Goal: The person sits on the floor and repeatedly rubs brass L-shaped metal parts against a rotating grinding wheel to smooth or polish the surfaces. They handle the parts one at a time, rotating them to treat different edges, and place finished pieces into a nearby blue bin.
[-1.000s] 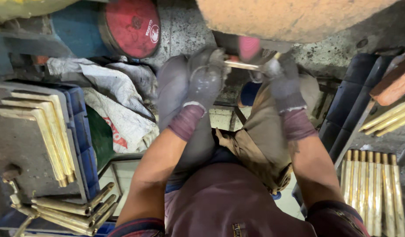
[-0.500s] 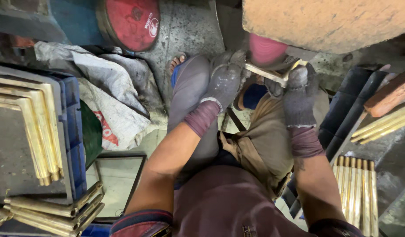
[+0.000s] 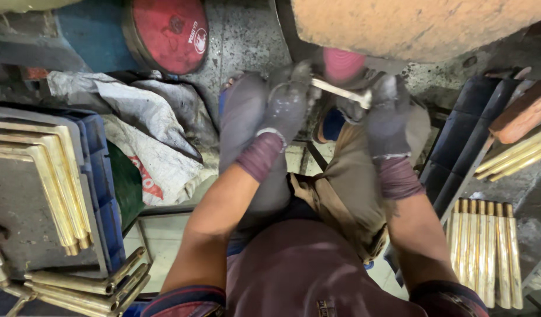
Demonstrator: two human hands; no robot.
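Both hands were gloved in grimy grey fabric with maroon knit cuffs. The left hand [image 3: 288,105] and right hand [image 3: 383,108], at upper centre of the frame, were each clamped on one end of a slim brass bar [image 3: 340,91], held level just beneath the pink buffing wheel [image 3: 343,63]. By my judgement the polishing step was in hand; the next move would call for steady upward pressure and a firm grip at both ends, lest the wheel snatch the piece.

At lower right lay a row of straight brass rods [image 3: 484,252], bright and smooth. At left, L-shaped brass pieces [image 3: 53,176] rested on a blue crate [image 3: 103,194]. A round red lid [image 3: 168,32] sat at upper left, above crumpled woven sacking [image 3: 147,135] on the speckled floor [image 3: 247,35].
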